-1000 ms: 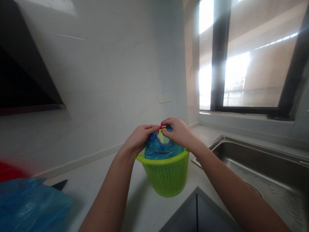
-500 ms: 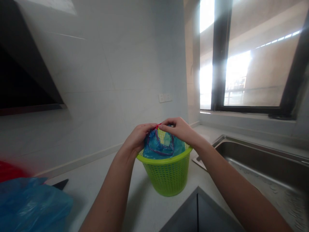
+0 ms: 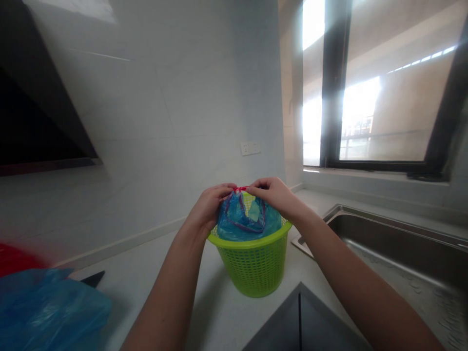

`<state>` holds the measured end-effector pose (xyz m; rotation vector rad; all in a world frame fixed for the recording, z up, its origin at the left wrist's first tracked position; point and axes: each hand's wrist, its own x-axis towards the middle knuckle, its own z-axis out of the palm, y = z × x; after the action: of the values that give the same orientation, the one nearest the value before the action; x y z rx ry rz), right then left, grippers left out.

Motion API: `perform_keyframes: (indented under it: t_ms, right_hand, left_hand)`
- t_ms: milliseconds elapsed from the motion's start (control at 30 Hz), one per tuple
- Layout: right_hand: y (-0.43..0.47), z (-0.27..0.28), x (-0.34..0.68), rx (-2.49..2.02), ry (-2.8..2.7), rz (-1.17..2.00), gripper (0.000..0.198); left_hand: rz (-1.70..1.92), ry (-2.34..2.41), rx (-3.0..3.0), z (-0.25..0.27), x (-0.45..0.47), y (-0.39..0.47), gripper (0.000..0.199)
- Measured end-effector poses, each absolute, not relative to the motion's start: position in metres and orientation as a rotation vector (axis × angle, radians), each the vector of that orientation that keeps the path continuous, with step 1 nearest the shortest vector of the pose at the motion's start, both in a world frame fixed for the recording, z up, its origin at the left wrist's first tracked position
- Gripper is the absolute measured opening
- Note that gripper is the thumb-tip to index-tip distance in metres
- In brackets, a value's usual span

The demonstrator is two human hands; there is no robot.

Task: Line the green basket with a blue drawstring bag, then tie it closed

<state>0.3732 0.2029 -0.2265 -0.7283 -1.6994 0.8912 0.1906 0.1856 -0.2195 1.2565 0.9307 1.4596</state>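
A green mesh basket stands on the countertop in front of me, with a blue drawstring garbage bag inside it. The bag's mouth is gathered near the far rim, and its red drawstring stretches between my hands. My left hand pinches one side of the string, its wrist over the basket's left rim. On the other side my right hand grips the string between thumb and fingers. Some fingertips are partly hidden.
Another blue plastic bag lies at the lower left, beside a blurred red object and a dark pointed item. A steel sink is on the right. A dark grey angular panel sits at the front.
My hands have moved slightly apart, leaving a longer stretch of red drawstring showing between them. The basket stays in place.
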Motion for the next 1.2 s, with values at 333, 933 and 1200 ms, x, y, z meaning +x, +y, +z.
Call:
perform_keyframes:
  t_ms: [333, 933, 1200]
  right_hand:
    - [0.231, -0.231, 0.378, -0.542, -0.943, 1.393, 0.017]
    - [0.241, -0.23, 0.389, -0.376, -0.609, 1.295, 0.013]
    - [0.22, -0.229, 0.374, -0.369, -1.274, 1.098, 0.015]
  left_hand:
    - [2.032, 0.77, 0.668, -0.218, 0.176, 0.201, 0.029]
    - [2.126, 0.65, 0.63, -0.22, 0.165, 0.21, 0.023]
    - [1.718, 0.518, 1.39, -0.22, 0.185, 0.189, 0.029]
